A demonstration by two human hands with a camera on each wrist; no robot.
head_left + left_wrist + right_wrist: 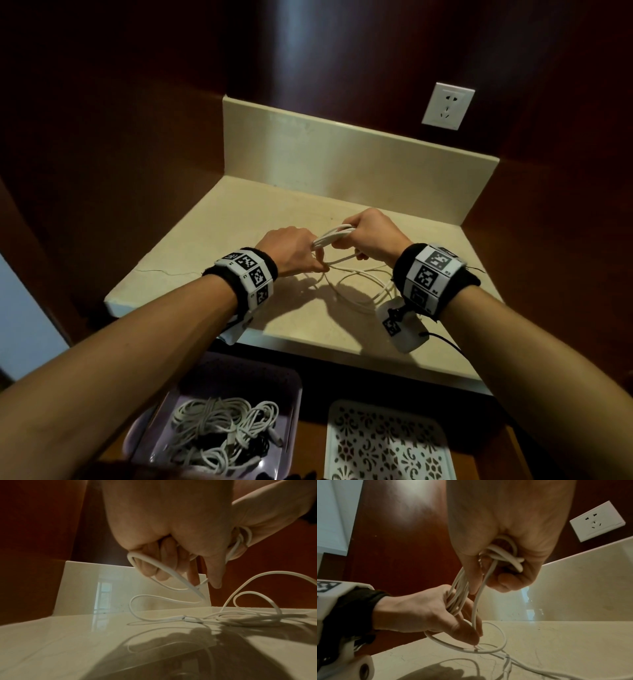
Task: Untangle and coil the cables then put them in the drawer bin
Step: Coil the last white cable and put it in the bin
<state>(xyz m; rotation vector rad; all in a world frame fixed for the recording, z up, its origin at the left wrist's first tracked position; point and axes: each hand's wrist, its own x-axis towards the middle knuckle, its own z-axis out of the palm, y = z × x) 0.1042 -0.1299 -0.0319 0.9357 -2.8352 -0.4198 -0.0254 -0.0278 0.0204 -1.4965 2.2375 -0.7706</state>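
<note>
I see my left hand (291, 253) and right hand (368, 236), fingers curled, gripping a thin white cable (334, 236) as bunched loops above the cream counter (205, 267), its slack trailing there.

Bare forearms; each wrist wears a black band (404, 263) with white black-patterned marker blocks (251, 270).
</note>
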